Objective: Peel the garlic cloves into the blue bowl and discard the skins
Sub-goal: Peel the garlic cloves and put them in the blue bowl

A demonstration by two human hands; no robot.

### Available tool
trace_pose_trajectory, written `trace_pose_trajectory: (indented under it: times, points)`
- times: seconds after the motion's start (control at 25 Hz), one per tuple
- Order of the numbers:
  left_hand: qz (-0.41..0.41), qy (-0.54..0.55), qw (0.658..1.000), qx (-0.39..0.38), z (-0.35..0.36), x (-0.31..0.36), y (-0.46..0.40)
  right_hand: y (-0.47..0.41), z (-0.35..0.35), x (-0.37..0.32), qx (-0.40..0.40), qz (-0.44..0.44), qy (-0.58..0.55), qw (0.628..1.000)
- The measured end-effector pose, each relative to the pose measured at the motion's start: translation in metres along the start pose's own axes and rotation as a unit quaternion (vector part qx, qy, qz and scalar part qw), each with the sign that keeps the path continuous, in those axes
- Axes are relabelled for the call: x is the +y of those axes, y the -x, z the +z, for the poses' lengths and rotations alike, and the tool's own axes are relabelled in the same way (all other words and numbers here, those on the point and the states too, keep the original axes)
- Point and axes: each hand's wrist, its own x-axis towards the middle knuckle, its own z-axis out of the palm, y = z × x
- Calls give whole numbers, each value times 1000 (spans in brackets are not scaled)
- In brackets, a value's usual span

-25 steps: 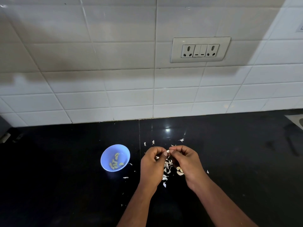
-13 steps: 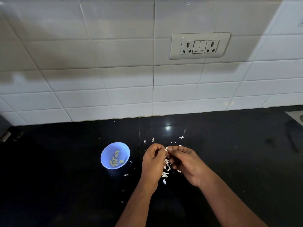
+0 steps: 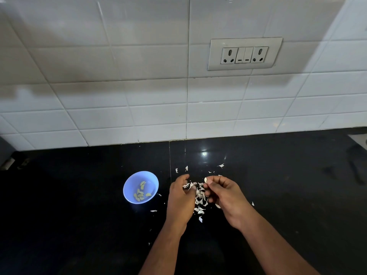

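A small blue bowl [image 3: 129, 187] stands on the black counter with several peeled garlic cloves [image 3: 141, 192] inside. To its right my right hand [image 3: 226, 195] pinches a pale garlic clove [image 3: 206, 180] between thumb and fingertips. A short gap away, my left hand [image 3: 181, 197] holds a scrap of white skin [image 3: 186, 185] in its curled fingers. Between and below both hands lies a heap of white garlic skins [image 3: 200, 199] on the counter.
Loose skin flakes [image 3: 220, 165] are scattered over the black counter [image 3: 79, 225] around the hands and near the bowl. A white tiled wall with a socket panel [image 3: 245, 54] rises behind. A dark object [image 3: 355, 171] lies at the far right.
The hands, joined over one clove before, have drawn apart. The right hand now keeps the clove and the left hand has come away with skin.
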Motion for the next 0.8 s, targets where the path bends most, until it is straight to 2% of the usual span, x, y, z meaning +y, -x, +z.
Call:
trace_pose_trajectory:
  times: [0.12, 0.28, 0.36, 0.4, 0.48, 0.52, 0.64, 0.72, 0.76, 0.8]
  points:
    - [-6, 101, 994, -39, 5, 9, 3, 4, 2, 0, 3, -47, 73, 996]
    - [15, 100, 995, -21, 6, 9, 3, 2, -3, 2, 25, -106, 197, 974]
    - [49, 32, 998, -12, 5, 7, 2, 1, -7, 4, 39, -138, 279, 950]
    - [72, -38, 997, -7, 4, 7, 1, 1, -9, 4, 42, -161, 319, 933]
    - [107, -182, 977, 9, 4, 10, 2, 2, -10, 5, 41, -229, 411, 882]
    - [117, -221, 968, 16, 4, 11, 2, 3, -10, 5, 36, -256, 456, 852]
    - [130, -245, 961, 19, 5, 12, 1, 3, -7, 5, 35, -284, 536, 794]
    - [124, -249, 960, 13, 4, 13, 2, 3, -6, 6, 40, -300, 550, 778]
    - [118, -248, 962, 9, 4, 13, 2, 4, -5, 7, 45, -306, 535, 786]
    - [105, -236, 966, 2, 5, 13, 3, 5, -5, 9, 56, -300, 500, 810]
